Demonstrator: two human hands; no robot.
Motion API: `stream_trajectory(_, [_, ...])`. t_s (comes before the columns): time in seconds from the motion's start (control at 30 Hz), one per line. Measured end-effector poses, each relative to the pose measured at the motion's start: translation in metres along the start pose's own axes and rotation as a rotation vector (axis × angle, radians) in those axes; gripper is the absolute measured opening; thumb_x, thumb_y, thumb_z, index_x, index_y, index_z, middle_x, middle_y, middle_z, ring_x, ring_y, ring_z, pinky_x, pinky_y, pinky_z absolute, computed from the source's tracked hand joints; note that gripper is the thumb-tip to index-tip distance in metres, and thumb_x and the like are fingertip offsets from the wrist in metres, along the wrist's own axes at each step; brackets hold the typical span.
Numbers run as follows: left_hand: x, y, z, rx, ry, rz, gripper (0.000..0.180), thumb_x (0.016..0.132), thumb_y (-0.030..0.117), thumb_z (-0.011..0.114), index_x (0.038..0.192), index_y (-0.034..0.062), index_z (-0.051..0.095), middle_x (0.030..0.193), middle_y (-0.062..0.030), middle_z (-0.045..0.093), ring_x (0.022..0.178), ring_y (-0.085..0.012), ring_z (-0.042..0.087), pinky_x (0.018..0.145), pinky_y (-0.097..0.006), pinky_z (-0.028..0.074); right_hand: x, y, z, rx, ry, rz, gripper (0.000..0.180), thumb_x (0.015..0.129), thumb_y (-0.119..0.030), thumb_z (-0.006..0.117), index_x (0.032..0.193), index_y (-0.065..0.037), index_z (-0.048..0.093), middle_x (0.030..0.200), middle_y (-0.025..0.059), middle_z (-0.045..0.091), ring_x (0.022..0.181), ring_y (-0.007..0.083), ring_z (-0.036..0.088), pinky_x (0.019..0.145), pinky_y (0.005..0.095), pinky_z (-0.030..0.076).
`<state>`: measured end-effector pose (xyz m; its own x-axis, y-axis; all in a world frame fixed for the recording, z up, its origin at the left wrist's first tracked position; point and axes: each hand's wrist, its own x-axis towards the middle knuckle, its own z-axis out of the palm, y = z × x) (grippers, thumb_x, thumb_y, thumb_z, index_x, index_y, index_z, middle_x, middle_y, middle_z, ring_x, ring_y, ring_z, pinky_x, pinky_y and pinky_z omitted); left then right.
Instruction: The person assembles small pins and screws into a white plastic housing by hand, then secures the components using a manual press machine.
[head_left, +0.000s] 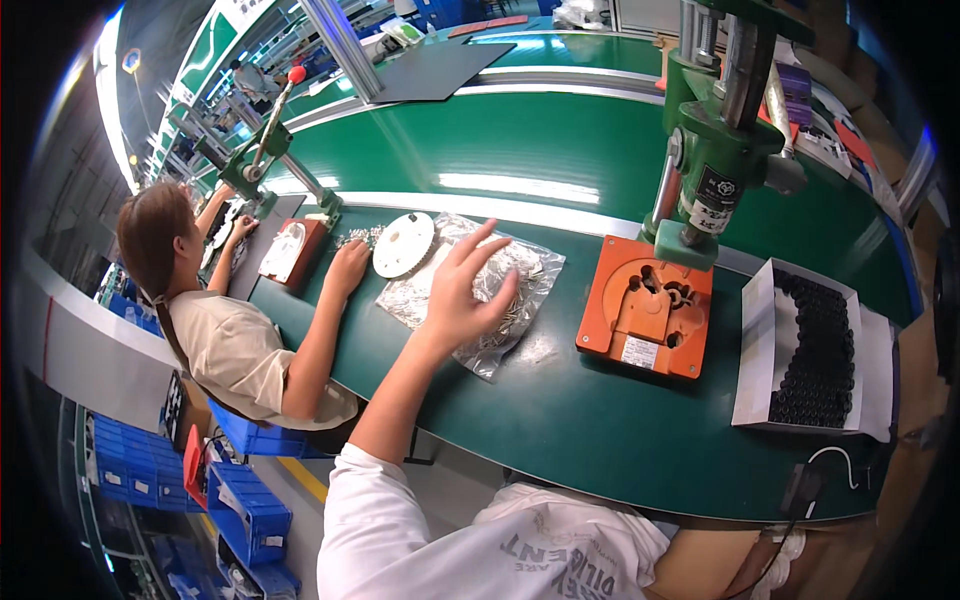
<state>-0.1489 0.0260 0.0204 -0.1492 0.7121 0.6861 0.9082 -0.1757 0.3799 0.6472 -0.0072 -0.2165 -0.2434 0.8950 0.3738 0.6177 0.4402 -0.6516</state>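
Observation:
My left hand [468, 292] hovers over a clear plastic bag [520, 330] full of small pale parts, its fingers spread and nothing seen in them. A round white disc [404, 246] with small holes lies at the bag's far left edge, apart from my fingers. To the right of the bag sits an orange fixture block [600, 325] with shaped recesses and a white label, beneath the head of a green hand press [686, 243]. Dark parts show inside the recesses. My right hand is out of sight.
A white open box [755, 350] holds rows of black round parts at the right. On the left a co-worker [240, 330] reaches towards small metal pieces [358, 237], near another green press [258, 172] and orange block [300, 250]. Behind runs a green conveyor belt [450, 140].

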Motion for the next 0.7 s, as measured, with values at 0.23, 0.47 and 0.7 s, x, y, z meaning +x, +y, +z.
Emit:
stream_trajectory(0.23, [0.014,0.046,0.03,-0.268,0.071,0.257,0.03,0.08,0.0,0.075,0.11,-0.0015,0.075,0.105,-0.0161,0.077,0.082,-0.0241,0.072,0.07,-0.032,0.057,-0.071,0.016,-0.082,-0.189,0.086,0.05,0.048,0.111,-0.029,0.046,0.142,0.007,0.055,0.135,0.0167,0.067,0.121,0.0216,0.066,0.104,0.0335,0.052])
stream_trajectory(0.47, [-0.025,0.081,0.042,-0.843,-0.305,0.234,0.03,0.08,0.022,0.068,0.099,0.0016,0.078,0.076,-0.0067,0.073,0.056,-0.0168,0.064,0.055,-0.029,0.051,0.029,-0.238,-0.048,-0.45,0.232,0.108,0.048,0.112,-0.028,0.044,0.141,0.009,0.055,0.134,0.017,0.067,0.118,0.0201,0.067,0.102,0.0318,0.054])
stream_trajectory(0.7, [-0.047,0.114,0.045,-1.551,-0.909,-0.152,0.137,0.071,0.047,0.095,0.17,0.0044,0.011,0.164,-0.0225,0.043,0.135,-0.0275,0.059,0.104,-0.038,0.052,0.134,-0.385,0.015,-0.498,0.26,-0.174,0.043,0.107,-0.025,0.051,0.131,0.009,0.061,0.119,0.0166,0.069,0.103,0.0227,0.07,0.089,0.0331,0.056])
